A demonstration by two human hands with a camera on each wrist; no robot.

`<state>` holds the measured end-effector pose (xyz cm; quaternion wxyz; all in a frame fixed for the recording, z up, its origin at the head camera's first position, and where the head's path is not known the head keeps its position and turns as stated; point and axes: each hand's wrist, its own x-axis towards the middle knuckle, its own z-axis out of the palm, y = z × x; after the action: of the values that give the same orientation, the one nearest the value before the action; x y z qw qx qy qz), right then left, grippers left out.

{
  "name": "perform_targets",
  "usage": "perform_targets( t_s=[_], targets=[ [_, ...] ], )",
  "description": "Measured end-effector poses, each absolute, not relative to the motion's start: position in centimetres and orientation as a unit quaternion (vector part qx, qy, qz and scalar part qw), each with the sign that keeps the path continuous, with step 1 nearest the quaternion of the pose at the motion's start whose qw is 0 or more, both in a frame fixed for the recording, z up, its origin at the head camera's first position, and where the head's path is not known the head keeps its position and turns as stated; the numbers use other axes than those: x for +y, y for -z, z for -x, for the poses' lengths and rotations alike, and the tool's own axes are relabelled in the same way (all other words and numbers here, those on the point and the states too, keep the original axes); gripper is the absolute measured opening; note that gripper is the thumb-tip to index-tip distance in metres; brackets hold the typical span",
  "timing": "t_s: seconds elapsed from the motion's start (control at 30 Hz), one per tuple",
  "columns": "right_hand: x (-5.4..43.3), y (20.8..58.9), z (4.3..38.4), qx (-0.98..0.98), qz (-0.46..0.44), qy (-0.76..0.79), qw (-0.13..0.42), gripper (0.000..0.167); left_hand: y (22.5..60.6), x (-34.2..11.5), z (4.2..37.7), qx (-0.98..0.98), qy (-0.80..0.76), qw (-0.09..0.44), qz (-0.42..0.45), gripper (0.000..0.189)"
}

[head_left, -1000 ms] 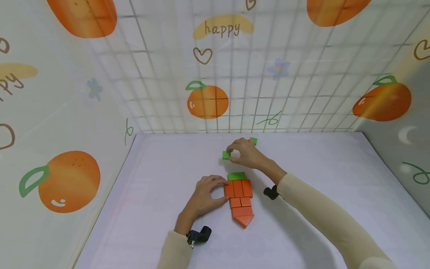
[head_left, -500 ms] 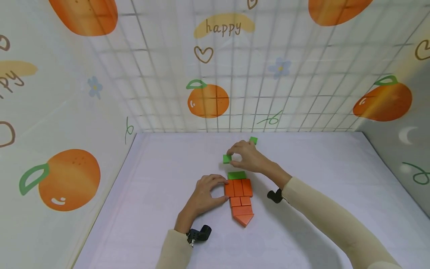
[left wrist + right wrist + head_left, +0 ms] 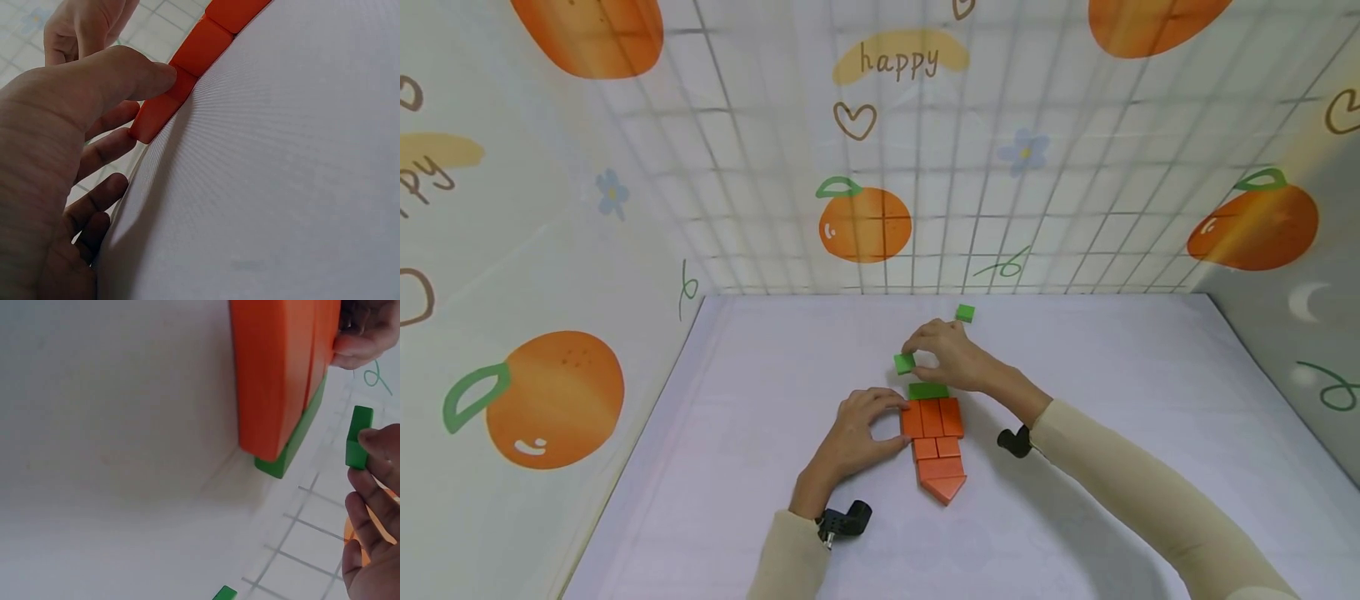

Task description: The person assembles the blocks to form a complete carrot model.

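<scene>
Between thumb and fingers, my right hand (image 3: 950, 357) pinches a small green block (image 3: 904, 364), raised above the surface and a little tilted. Beneath it, a green rectangular block (image 3: 928, 391) lies against the top of a flat arrangement of orange blocks (image 3: 932, 418). At the arrangement's left side, my left hand (image 3: 859, 429) holds the upper left orange block (image 3: 912, 420) with thumb and fingertips at its two ends. The right wrist view shows the pinched green block (image 3: 359, 437) clear of the others. In the left wrist view my thumb (image 3: 159, 76) touches the orange side.
Another small green block (image 3: 966, 312) lies farther back, beyond my right hand. The orange row narrows toward me, ending in a triangular block (image 3: 944, 489). A white surface (image 3: 1112, 400) lies underneath, bounded by patterned walls (image 3: 865, 167) at the back and sides.
My right hand has come closer to the arrangement with the green block, which has turned slightly and moved nearer the green rectangle. My left hand has stayed in place.
</scene>
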<state>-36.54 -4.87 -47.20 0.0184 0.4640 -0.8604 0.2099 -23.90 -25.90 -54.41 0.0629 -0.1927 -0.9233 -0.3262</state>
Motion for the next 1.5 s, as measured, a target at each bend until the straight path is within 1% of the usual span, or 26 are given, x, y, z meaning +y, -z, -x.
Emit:
perform_targets(
  t_s=[0.43, 0.73, 0.97, 1.13, 1.3, 1.5],
  targets=[
    [-5.0, 48.3, 36.9, -0.851, -0.492, -0.186, 0.005, 0.025, 54.4, -25.9, 23.9, -0.924, 0.328, 0.058, 0.189, 0.045],
    [-5.2, 49.0, 37.2, -0.855, -0.489, -0.173, -0.022, 0.025, 54.6, -26.0, 24.0, -0.923, 0.329, 0.059, 0.191, 0.045],
    [-5.4, 48.9, 37.4, -0.856, -0.496, -0.145, -0.038, 0.028, 54.6, -26.0, 24.0, -0.922, 0.331, 0.063, 0.193, 0.046],
    [-5.1, 48.8, 37.3, -0.855, -0.493, -0.152, -0.047, 0.030, 54.6, -26.0, 24.1, -0.922, 0.330, 0.064, 0.193, 0.046],
    [-4.3, 48.4, 37.2, -0.857, -0.475, -0.196, -0.042, 0.030, 54.4, -25.9, 24.1, -0.919, 0.337, 0.065, 0.196, 0.045],
    [-2.9, 48.3, 37.5, -0.863, -0.454, -0.220, -0.016, 0.028, 54.7, -25.9, 24.1, -0.921, 0.335, 0.066, 0.186, 0.045]
  ],
)
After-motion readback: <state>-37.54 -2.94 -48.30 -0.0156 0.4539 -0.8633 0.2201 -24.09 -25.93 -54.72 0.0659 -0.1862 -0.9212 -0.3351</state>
